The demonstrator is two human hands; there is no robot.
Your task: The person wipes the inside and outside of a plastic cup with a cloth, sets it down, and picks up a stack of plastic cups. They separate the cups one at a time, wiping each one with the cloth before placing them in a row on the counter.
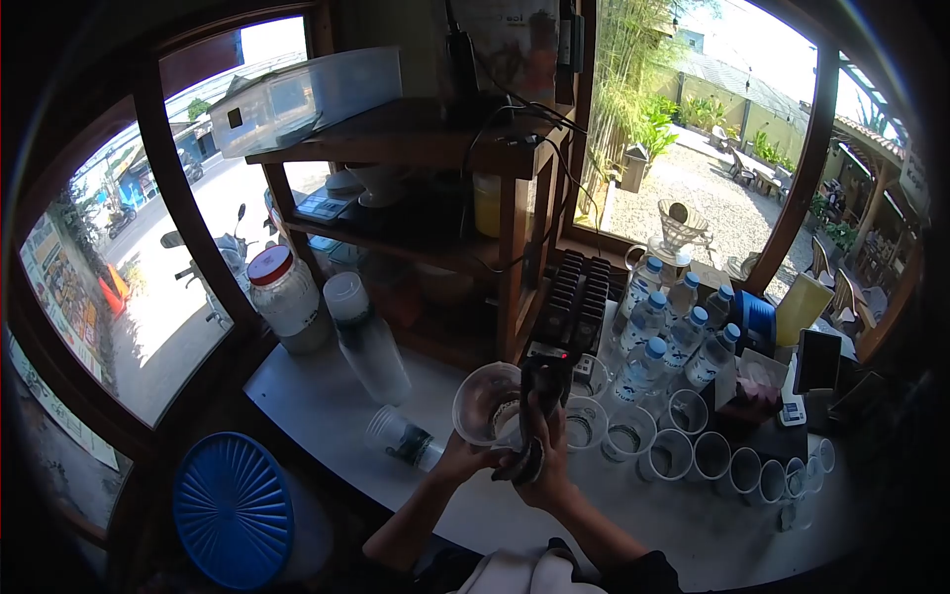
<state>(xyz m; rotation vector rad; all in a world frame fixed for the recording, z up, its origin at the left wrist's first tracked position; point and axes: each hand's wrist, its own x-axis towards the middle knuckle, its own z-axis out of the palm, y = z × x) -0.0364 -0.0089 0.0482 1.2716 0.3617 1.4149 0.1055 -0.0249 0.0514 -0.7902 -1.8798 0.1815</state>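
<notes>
My left hand (467, 457) is closed around a clear plastic cup (483, 396), tilted with its wide mouth toward me. Close beside it, my right hand (550, 460) grips a dark, limp piece that looks like a black cloth (543, 381), part of it hanging below the fingers. The cloth is against the cup's right side; how far they touch is hidden. On the white counter to the left lies a stack of printed cups (404, 439). Behind it a tall stack of clear cups (368, 342) leans at a slant.
Several open cups (671, 455) line the counter (475, 525) to the right. Behind them stand water bottles (648, 322) with blue caps. A red-lidded jar (287, 297) stands near the left window, below a wooden shelf (396, 139). A blue-lidded bin (235, 510) is at lower left.
</notes>
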